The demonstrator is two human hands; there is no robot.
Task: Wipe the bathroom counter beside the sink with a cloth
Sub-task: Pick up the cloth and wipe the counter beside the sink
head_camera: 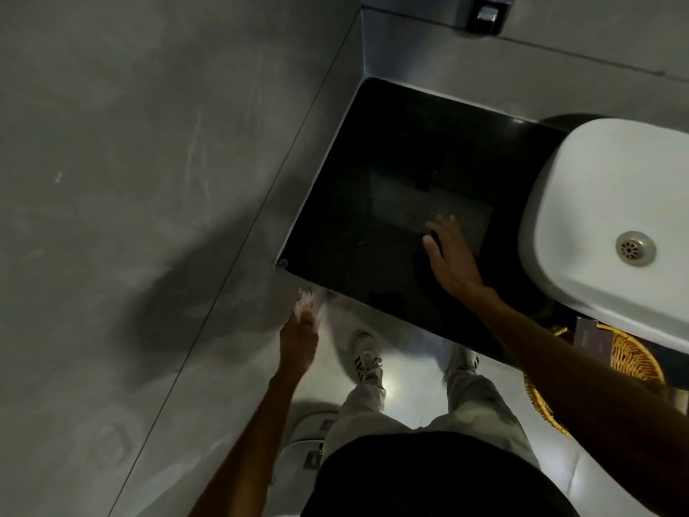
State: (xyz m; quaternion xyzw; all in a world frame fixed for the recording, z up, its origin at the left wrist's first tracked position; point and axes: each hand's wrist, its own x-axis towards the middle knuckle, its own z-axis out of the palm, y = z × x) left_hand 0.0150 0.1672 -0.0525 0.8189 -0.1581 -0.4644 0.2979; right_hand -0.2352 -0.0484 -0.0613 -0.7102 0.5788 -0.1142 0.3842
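Note:
The black glossy counter (354,203) fills the corner to the left of the white sink (596,188). My right hand (449,255) hovers flat over the counter's right part, close to the sink, fingers spread and empty. A faint grey rectangle shows on the counter under its fingertips; I cannot tell whether it is a reflection. My left hand (298,341) hangs below the counter's front left corner, near the wall. Its fingers close on a pale, motion-blurred cloth (307,302), which is off the counter.
Grey walls (149,181) close in on the left and behind the counter. A dispenser (488,13) hangs on the back wall. A wicker basket (634,363) sits under the sink. A white toilet (305,430) stands by my left leg on the shiny floor.

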